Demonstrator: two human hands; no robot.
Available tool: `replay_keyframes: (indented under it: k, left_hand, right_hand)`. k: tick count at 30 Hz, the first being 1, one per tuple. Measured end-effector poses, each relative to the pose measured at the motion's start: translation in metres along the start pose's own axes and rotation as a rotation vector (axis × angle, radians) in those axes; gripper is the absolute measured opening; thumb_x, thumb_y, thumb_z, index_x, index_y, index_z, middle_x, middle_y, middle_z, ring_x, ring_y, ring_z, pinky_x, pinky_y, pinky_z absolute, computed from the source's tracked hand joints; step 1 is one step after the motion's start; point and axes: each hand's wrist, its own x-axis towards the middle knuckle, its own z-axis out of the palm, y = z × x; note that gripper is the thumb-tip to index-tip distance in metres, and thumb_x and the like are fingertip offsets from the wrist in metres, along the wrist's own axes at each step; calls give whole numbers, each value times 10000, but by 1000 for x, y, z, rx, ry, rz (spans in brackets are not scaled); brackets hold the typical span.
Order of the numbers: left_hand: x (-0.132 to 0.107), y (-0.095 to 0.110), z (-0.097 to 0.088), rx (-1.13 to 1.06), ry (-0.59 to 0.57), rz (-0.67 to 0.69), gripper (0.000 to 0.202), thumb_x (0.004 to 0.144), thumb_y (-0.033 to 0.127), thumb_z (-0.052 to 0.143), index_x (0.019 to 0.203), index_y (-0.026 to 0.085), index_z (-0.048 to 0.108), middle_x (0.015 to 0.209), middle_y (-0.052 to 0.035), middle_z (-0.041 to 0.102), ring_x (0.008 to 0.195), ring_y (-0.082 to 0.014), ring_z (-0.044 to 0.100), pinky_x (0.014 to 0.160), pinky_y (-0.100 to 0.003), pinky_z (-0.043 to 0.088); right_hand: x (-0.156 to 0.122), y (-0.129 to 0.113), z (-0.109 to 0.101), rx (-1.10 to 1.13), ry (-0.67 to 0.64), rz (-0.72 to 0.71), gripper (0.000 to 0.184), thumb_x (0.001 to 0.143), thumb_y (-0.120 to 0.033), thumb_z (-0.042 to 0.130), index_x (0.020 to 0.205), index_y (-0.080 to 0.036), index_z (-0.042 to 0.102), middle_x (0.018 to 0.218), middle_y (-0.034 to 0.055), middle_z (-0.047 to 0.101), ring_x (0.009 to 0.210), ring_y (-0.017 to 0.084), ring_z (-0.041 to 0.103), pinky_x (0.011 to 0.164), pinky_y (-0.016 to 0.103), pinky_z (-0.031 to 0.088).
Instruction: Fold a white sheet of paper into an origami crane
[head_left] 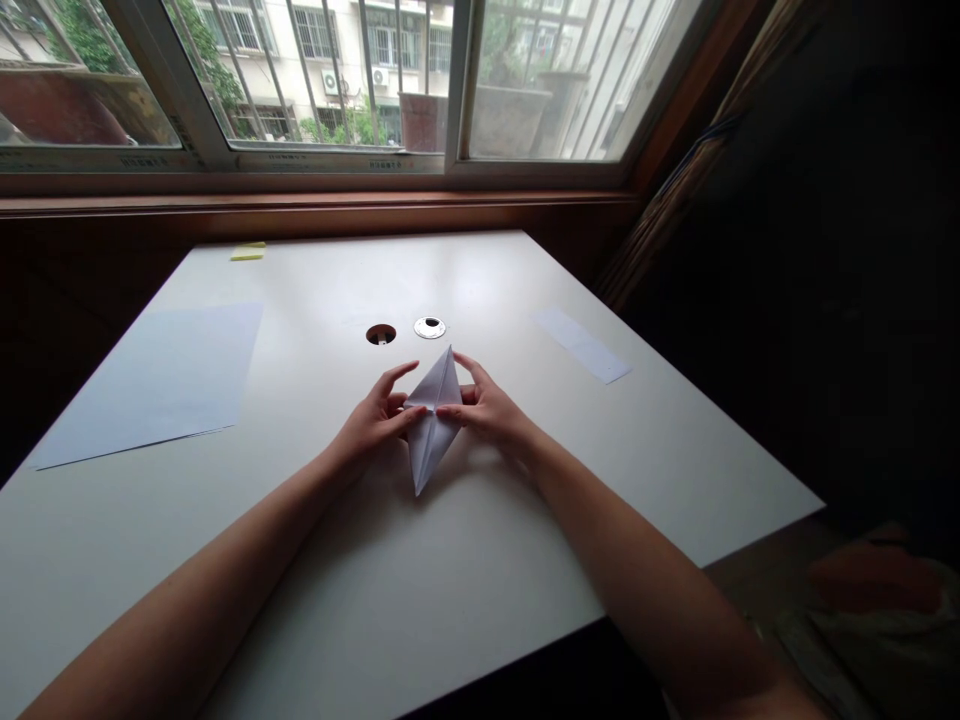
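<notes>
A folded white paper shape [433, 420], long and diamond-like with pointed ends, lies on the white table [465, 570] in the middle of the view. My left hand [376, 418] pinches its left edge near the middle crease, the index finger raised and curved. On the other side, my right hand [486, 405] presses thumb and fingers onto its right edge. Both hands meet at the paper's centre.
A flat white sheet [161, 380] lies at the left of the table. A narrow paper strip [582, 344] lies at the right. A cable hole [381, 334] and its round cap [430, 327] sit beyond the paper. A yellow sticky pad [247, 252] rests near the far edge.
</notes>
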Motion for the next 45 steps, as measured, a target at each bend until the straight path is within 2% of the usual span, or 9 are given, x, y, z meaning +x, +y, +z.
replay_keyframes:
  k: [5, 9, 14, 17, 23, 28, 33, 37, 45]
  left_hand:
    - [-4, 4, 2, 178, -27, -3, 607, 887, 427, 638, 1436, 285, 421, 931, -35, 700, 712, -162, 630, 630, -259, 505]
    - [-2, -6, 3, 566, 40, 130, 421, 959, 366, 516, 1376, 304, 498, 962, -38, 683, 774, -183, 598, 750, -342, 517]
    - [0, -21, 3, 1029, 117, 376, 286, 913, 390, 605, 1165, 265, 655, 1185, -111, 534, 1099, -292, 478, 960, -492, 473]
    - [0, -21, 2, 1089, 105, 430, 234, 932, 386, 583, 1105, 241, 649, 1287, -113, 504, 1195, -306, 455, 997, -501, 464]
    - [1, -15, -4, 1127, 2, 443, 225, 989, 342, 489, 1100, 240, 656, 1265, -74, 633, 1431, -320, 354, 1088, -516, 403]
    - [1, -15, -7, 1176, 45, 439, 282, 981, 351, 498, 1182, 246, 666, 1299, -87, 635, 1435, -342, 361, 1104, -553, 387]
    - [3, -19, -10, 1141, -11, 497, 366, 975, 311, 495, 1313, 232, 611, 1389, -93, 582, 1461, -320, 332, 1166, -551, 353]
    - [5, -24, -16, 1081, -136, 523, 434, 996, 293, 445, 1417, 227, 525, 1444, -79, 550, 1444, -267, 385, 1204, -506, 335]
    - [4, -26, -24, 1135, -249, 458, 496, 1019, 399, 409, 1496, 258, 414, 1554, -59, 406, 1481, -235, 317, 1238, -481, 234]
  right_hand:
    - [-1, 1, -1, -251, 47, -61, 994, 755, -389, 800, 1545, -294, 204, 768, -28, 675, 714, 182, 638, 680, 298, 488]
    - [-2, 3, -3, -501, 120, -122, 897, 787, -370, 771, 1525, -322, 263, 693, -74, 570, 642, 143, 546, 644, 271, 434]
    - [-1, 9, -7, -726, 175, -223, 839, 757, -386, 806, 1472, -306, 375, 1016, 28, 582, 773, 168, 552, 745, 332, 491]
    - [-1, 12, -8, -829, 208, -292, 632, 764, -377, 807, 1324, -276, 532, 1155, 74, 521, 913, 203, 559, 835, 371, 510]
    - [-1, 7, -8, -947, 67, -401, 184, 889, -355, 686, 1020, -226, 673, 1053, 73, 597, 992, 226, 556, 944, 408, 484]
    - [0, 7, -8, -1014, 9, -413, 394, 898, -440, 659, 1215, -206, 645, 1254, 108, 611, 1173, 256, 548, 1045, 413, 451]
    - [-2, 10, -5, -1171, -69, -294, 701, 931, -611, 514, 1502, -218, 408, 1560, 107, 400, 1447, 286, 352, 1212, 465, 254]
    - [-8, 6, 1, -1264, -112, -177, 730, 984, -635, 332, 1575, -217, 237, 1641, 74, 213, 1527, 254, 176, 1247, 484, 125]
    - [-13, 0, 10, -1299, -90, -86, 781, 969, -683, 269, 1584, -204, 203, 1657, 64, 105, 1543, 258, 82, 1250, 487, 74]
